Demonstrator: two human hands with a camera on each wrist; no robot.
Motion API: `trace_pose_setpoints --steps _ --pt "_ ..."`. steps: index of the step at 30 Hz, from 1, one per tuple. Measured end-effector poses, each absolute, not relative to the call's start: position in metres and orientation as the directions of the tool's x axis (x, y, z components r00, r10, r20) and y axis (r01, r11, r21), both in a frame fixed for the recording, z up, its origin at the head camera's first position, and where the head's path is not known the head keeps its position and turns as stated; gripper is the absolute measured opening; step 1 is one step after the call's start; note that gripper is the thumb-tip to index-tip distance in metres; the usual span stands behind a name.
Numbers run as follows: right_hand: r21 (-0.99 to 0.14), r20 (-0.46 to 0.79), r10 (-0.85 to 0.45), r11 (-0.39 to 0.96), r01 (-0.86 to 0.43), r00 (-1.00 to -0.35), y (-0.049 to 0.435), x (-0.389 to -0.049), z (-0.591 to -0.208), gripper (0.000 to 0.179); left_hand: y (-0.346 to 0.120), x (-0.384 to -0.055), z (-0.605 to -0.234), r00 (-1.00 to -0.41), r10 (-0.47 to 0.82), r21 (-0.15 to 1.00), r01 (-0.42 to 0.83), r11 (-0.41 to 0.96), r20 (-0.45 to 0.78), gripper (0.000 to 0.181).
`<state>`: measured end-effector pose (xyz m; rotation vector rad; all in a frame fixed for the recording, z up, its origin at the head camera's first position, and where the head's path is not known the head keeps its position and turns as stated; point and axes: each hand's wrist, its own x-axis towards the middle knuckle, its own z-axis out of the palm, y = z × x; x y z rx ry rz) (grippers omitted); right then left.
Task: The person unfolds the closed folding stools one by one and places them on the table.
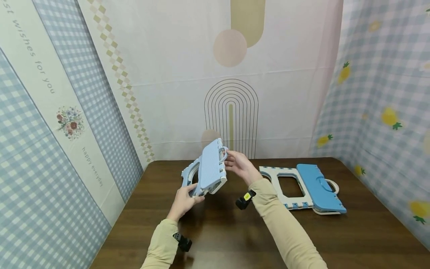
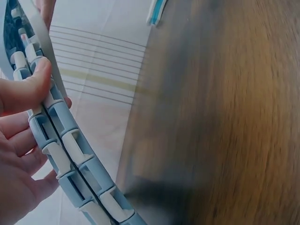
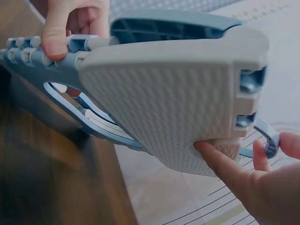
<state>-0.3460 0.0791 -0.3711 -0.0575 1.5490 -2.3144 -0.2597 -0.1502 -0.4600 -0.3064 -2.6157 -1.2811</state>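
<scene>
A light blue and white folding stool (image 1: 209, 166), folded flat, is held tilted above the dark wooden table by both hands. My left hand (image 1: 183, 202) grips its lower edge, with the thumb over the row of hinge pieces (image 2: 70, 136) in the left wrist view. At the stool's other end, my right hand (image 1: 242, 168) holds on by the small carrying handle (image 3: 268, 138). One right finger presses the textured white panel (image 3: 159, 98), while the thumb and another finger meet the handle loop. A cut-out opening shows in the leg part.
A second folding stool (image 1: 304, 188), brighter blue and white, lies flat on the table (image 1: 221, 235) to the right. Behind the table hangs a patterned cloth (image 1: 168, 74); checked cloths (image 1: 386, 93) close off both sides. Each wrist wears a small black camera (image 1: 183, 243).
</scene>
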Motion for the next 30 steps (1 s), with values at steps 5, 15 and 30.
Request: trace_pose_setpoints --steps 5,15,30 --pt "-0.94 -0.093 -0.223 -0.302 0.159 -0.97 0.075 -0.339 -0.36 0.037 -0.139 -0.258 -0.455 -0.956 0.084 0.792 0.281 0.542 0.282 0.054" --pt "-0.974 -0.016 -0.182 -0.22 0.057 -0.983 0.065 -0.322 -0.337 0.043 -0.125 -0.258 -0.453 -0.957 0.078 0.842 0.284 0.459 0.28 0.061" --pt "-0.992 0.117 -0.2 0.019 -0.123 -0.973 0.048 -0.305 -0.325 0.038 -0.108 -0.255 -0.454 -0.952 0.043 0.909 0.301 0.288 0.302 0.044"
